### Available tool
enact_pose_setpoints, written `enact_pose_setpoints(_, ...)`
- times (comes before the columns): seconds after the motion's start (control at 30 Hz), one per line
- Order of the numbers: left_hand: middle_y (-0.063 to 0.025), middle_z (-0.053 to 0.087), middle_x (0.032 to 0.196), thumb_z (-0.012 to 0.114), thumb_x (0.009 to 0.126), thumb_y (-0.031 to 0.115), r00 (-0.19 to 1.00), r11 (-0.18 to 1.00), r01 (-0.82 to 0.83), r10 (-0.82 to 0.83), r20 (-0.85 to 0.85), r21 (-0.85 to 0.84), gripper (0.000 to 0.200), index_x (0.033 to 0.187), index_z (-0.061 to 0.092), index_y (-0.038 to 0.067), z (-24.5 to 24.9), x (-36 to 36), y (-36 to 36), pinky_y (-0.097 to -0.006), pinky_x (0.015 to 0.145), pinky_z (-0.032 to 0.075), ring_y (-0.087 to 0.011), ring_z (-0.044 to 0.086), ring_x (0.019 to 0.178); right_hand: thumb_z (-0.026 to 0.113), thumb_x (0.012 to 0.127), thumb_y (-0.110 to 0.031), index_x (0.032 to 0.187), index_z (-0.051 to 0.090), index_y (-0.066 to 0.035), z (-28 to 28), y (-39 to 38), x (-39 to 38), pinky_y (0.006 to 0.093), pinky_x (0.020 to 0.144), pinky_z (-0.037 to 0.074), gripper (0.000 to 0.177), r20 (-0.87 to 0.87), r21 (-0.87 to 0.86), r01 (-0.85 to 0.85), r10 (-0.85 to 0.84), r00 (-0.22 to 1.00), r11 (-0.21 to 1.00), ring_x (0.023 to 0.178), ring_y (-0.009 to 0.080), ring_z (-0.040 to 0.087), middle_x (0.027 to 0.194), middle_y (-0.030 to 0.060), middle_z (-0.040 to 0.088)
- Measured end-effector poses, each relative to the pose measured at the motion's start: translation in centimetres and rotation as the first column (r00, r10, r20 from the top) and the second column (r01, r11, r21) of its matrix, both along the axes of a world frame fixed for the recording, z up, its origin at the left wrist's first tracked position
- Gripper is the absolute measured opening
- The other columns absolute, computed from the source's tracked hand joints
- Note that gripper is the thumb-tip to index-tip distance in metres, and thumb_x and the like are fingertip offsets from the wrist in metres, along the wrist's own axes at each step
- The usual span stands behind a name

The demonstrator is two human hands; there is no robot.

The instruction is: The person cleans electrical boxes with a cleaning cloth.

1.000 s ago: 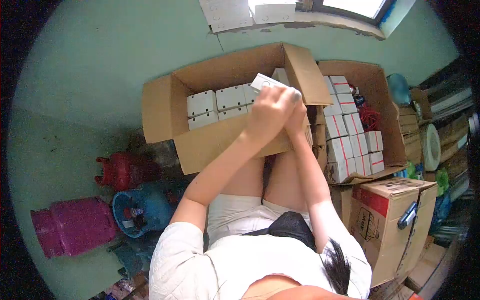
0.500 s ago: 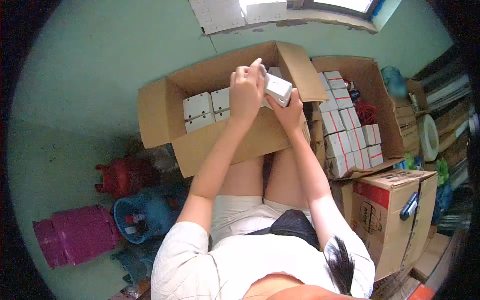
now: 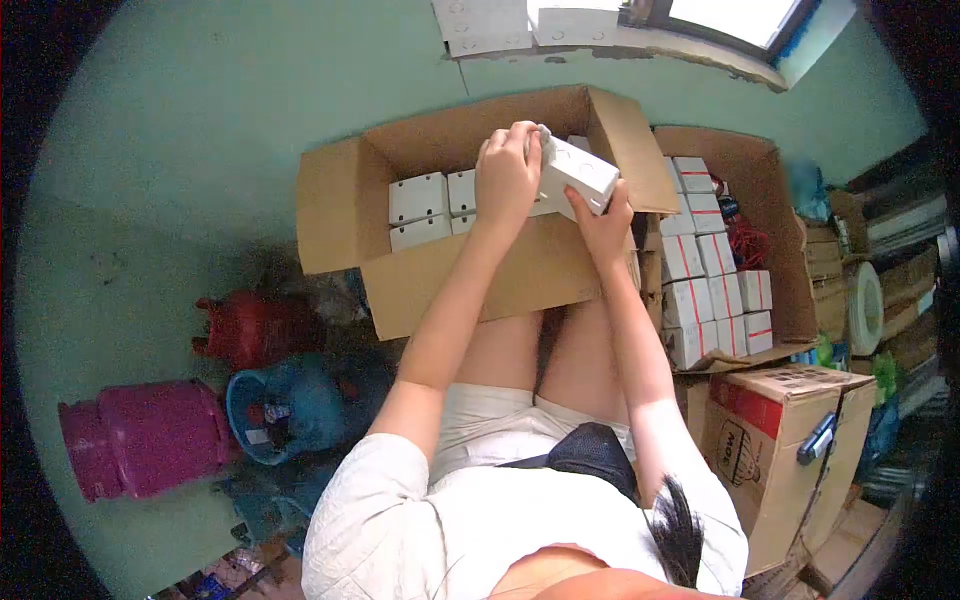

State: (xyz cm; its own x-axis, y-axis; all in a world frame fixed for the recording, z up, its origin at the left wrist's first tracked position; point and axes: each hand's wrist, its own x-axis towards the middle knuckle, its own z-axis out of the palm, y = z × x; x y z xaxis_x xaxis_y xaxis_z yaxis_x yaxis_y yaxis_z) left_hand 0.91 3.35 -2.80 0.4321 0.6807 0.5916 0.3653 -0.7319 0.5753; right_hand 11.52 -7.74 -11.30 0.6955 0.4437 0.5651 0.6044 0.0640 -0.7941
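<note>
Now the small white box [image 3: 582, 172] is up in the air, held in both hands just above the open mouth of the big cardboard carton [image 3: 345, 205], near its right-hand flap. The left hand [image 3: 508, 175] is curled over the box's left end, fingers wrapped across the top. The right hand [image 3: 605, 225] cups it from below at the other end, thumb and fingers closed on the underside. Both grips are closed on the box, neither loose. Held at both ends like this, it sits tilted with one long face turned up toward the person, which probably lets them steady it and turn it.

Below the hands, the carton holds a row of similar white boxes [image 3: 420, 198] stacked tight against its far wall, and its flaps are folded outward so the mouth stays open. The carton rests against the person's knees, within easy reach.

To the right stands a second open carton [image 3: 750, 160] filled with red-striped white boxes [image 3: 700, 262], and nearer the person is a taped carton [image 3: 770, 430]. On the green floor [image 3: 200, 150] to the left lie a red gas cylinder [image 3: 250, 330], a blue one [image 3: 290, 405] and a magenta one [image 3: 150, 435].

A second ago both hands were bunched together over the box, the left one covering most of it. Half a second ago they had begun to part. The hands now sit at opposite ends, and more of the box's long face shows.
</note>
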Motion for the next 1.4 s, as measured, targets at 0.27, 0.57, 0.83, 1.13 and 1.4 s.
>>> enact_pose_setpoints(0.27,-0.0167,0.068,0.084,0.058,0.095,0.023,0.975,0.893,0.191,-0.124,0.185,-0.408,0.022,0.105,0.067,0.005,-1.5,0.3,0.5,-0.0381,0.068,0.050,-0.0303,0.065,0.074,0.077,0.084,-0.033,0.117,0.055,0.002,-0.7,0.1,1.1,0.0345,0.081,0.051,0.052,-0.250,0.073,-0.059,0.075,0.965,0.996,0.094,0.0201,0.066,0.103,0.0163,0.069)
enact_pose_setpoints(0.57,-0.0116,0.061,0.090,0.066,0.089,0.013,0.901,0.896,0.430,-0.433,0.010,0.112,0.015,0.104,0.067,0.008,-0.1,-0.6,-1.6,-0.0396,0.076,0.051,-0.0300,0.063,0.087,0.045,0.096,-0.061,0.139,0.043,-0.005,1.7,1.3,3.0,0.0366,0.093,0.052,0.070,-0.822,0.442,-0.275,0.509,0.256,0.853,0.111,0.0238,0.062,0.122,0.0113,0.061)
enact_pose_setpoints(0.83,-0.0055,0.057,0.103,0.067,0.081,0.010,0.882,0.729,0.458,-0.445,-0.157,0.509,0.034,0.115,0.064,0.015,-2.4,-1.0,-3.1,-0.0376,0.080,0.050,-0.0258,0.060,0.093,0.032,0.103,-0.052,0.139,0.045,-0.007,-1.4,1.4,5.0,0.0370,0.090,0.055,0.058,-0.792,0.551,-0.384,0.609,0.038,0.741,0.109,0.0221,0.063,0.123,0.0095,0.061)
enact_pose_setpoints(1.13,-0.0014,0.056,0.103,0.065,0.075,0.014,0.842,0.565,0.540,-0.362,-0.400,0.624,0.040,0.115,0.063,0.019,-4.0,0.8,-3.1,-0.0371,0.078,0.048,-0.0222,0.058,0.094,0.025,0.105,-0.046,0.140,0.043,-0.009,-2.7,1.6,5.8,0.0402,0.095,0.051,0.053,-0.758,0.643,-0.244,0.648,-0.068,0.726,0.114,0.0243,0.059,0.128,0.0091,0.058)
enact_pose_setpoints(1.4,-0.0021,0.059,0.099,0.066,0.075,0.014,0.873,0.623,0.484,-0.393,-0.289,0.614,0.036,0.110,0.064,0.020,-3.9,1.5,-2.8,-0.0390,0.074,0.052,-0.0233,0.060,0.088,0.021,0.106,-0.042,0.140,0.043,-0.007,-1.7,1.9,5.3,0.0419,0.098,0.050,0.053,-0.792,0.591,-0.247,0.611,0.005,0.768,0.115,0.0253,0.058,0.128,0.0112,0.057)
